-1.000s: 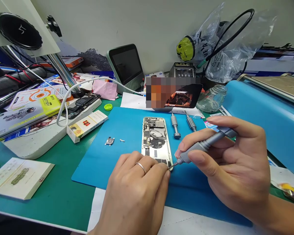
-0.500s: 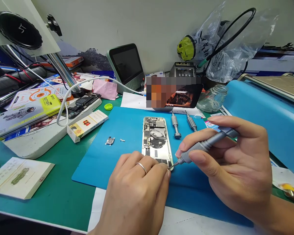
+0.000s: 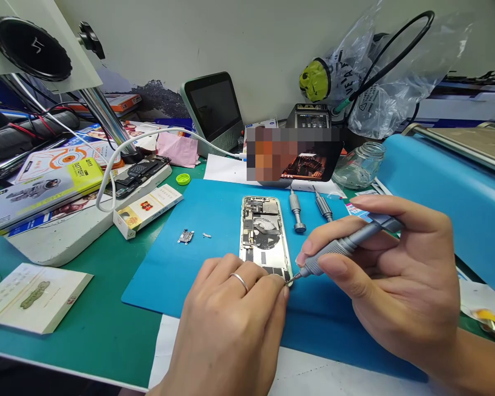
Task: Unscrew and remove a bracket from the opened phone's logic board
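- The right hand [image 3: 396, 280] was closed around a slim grey screwdriver [image 3: 346, 242], pinching it between thumb and fingers like a pen, with the shaft slanting down to the left.
- The screwdriver's tip rested at the near right corner of an opened phone [image 3: 264, 231], which lay lengthwise on a blue mat [image 3: 206, 220] with its inner parts facing up.
- The left hand [image 3: 235, 319] lay curled over the phone's near end, its fingertips just beside the tip. Whether it clasped the edge or only pressed down could not be told.
- Judged from this, the step in hand was fine screw work at that corner. It would call for a steady, upright tip and a phone kept from sliding.
- Two spare drivers [image 3: 297, 212] lay just beside the phone on its right, and two small loose parts [image 3: 185, 236] lay on the mat to its left.
- The mat lay on a green worktop [image 3: 107, 308], partly over white paper [image 3: 313, 379].
- Further back stood a glass jar [image 3: 358, 165], a small dark display [image 3: 214, 110] and a crumpled plastic bag [image 3: 379, 88] against a pale wall. Boxes and a white cable [image 3: 148, 137] crowded the left side.
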Demonstrator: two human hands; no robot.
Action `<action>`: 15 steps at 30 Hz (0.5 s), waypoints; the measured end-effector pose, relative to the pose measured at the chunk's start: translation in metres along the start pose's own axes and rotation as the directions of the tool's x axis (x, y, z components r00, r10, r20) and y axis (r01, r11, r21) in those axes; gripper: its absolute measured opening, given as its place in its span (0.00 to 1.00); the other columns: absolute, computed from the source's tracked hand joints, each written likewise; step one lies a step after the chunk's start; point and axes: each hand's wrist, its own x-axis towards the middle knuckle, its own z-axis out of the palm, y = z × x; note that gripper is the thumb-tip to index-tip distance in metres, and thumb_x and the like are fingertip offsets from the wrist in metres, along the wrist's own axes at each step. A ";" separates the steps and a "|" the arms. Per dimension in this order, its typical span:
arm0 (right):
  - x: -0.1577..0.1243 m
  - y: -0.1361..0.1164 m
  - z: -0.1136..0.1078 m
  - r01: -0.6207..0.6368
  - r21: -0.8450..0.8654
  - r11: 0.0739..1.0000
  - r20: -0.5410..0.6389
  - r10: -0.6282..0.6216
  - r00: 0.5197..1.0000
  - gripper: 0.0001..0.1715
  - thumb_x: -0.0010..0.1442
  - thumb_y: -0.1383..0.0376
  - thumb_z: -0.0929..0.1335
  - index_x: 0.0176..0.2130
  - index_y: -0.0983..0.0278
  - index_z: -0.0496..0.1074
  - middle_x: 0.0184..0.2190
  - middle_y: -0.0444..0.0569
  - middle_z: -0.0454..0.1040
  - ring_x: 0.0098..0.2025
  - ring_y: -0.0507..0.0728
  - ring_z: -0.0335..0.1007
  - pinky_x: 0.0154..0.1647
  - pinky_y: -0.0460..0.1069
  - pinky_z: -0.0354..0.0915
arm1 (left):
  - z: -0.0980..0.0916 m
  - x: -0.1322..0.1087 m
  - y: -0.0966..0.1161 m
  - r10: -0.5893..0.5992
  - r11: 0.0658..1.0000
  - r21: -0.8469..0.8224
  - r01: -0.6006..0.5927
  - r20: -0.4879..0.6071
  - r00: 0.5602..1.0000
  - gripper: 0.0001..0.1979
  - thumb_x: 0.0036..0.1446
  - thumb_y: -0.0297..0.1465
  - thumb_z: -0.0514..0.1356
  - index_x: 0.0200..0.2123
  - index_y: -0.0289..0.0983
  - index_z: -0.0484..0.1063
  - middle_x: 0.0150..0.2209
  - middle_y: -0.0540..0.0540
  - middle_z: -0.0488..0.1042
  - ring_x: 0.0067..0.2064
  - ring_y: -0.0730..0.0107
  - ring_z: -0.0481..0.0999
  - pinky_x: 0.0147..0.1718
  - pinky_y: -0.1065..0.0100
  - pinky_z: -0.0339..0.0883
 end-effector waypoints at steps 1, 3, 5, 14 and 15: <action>0.000 0.000 0.000 0.003 0.003 1.000 -0.007 -0.003 1.000 0.27 0.64 0.69 0.80 0.56 0.52 0.72 0.35 0.39 0.80 0.34 0.53 0.86 0.34 0.45 0.84 | 0.000 0.000 0.000 -0.001 1.000 -0.005 0.001 -0.003 1.000 0.12 0.75 0.25 0.56 0.43 0.41 0.79 0.38 0.53 0.81 0.39 0.66 0.74 0.41 0.56 0.60; 0.000 0.000 0.001 0.006 0.011 1.000 -0.024 -0.006 1.000 0.28 0.63 0.69 0.80 0.57 0.52 0.73 0.35 0.40 0.79 0.34 0.55 0.86 0.31 0.47 0.84 | 0.000 0.000 0.000 -0.001 1.000 -0.012 0.001 -0.004 1.000 0.12 0.75 0.25 0.56 0.42 0.41 0.79 0.38 0.53 0.81 0.39 0.66 0.74 0.41 0.56 0.60; 0.001 0.000 0.001 0.004 0.009 1.000 -0.035 -0.003 0.999 0.28 0.62 0.69 0.80 0.56 0.51 0.73 0.34 0.41 0.79 0.33 0.56 0.86 0.30 0.48 0.85 | 0.000 0.000 0.001 -0.003 1.000 -0.014 0.003 0.001 1.000 0.12 0.75 0.24 0.56 0.42 0.41 0.79 0.38 0.52 0.81 0.38 0.66 0.73 0.41 0.55 0.60; 0.001 0.000 0.003 0.030 0.001 1.000 -0.046 -0.030 0.998 0.30 0.61 0.75 0.79 0.56 0.51 0.75 0.35 0.40 0.79 0.33 0.55 0.86 0.32 0.47 0.84 | 0.000 0.000 -0.001 0.002 1.000 -0.018 -0.002 -0.010 1.000 0.12 0.75 0.25 0.56 0.42 0.41 0.79 0.38 0.52 0.81 0.39 0.66 0.74 0.41 0.56 0.61; 0.001 0.000 0.003 0.027 0.004 1.000 -0.058 -0.027 0.998 0.31 0.61 0.75 0.79 0.57 0.51 0.75 0.35 0.40 0.79 0.33 0.55 0.86 0.33 0.47 0.85 | 0.000 0.000 -0.001 0.005 1.000 -0.018 -0.005 -0.013 1.000 0.11 0.75 0.25 0.56 0.42 0.41 0.79 0.38 0.52 0.81 0.39 0.66 0.74 0.41 0.56 0.61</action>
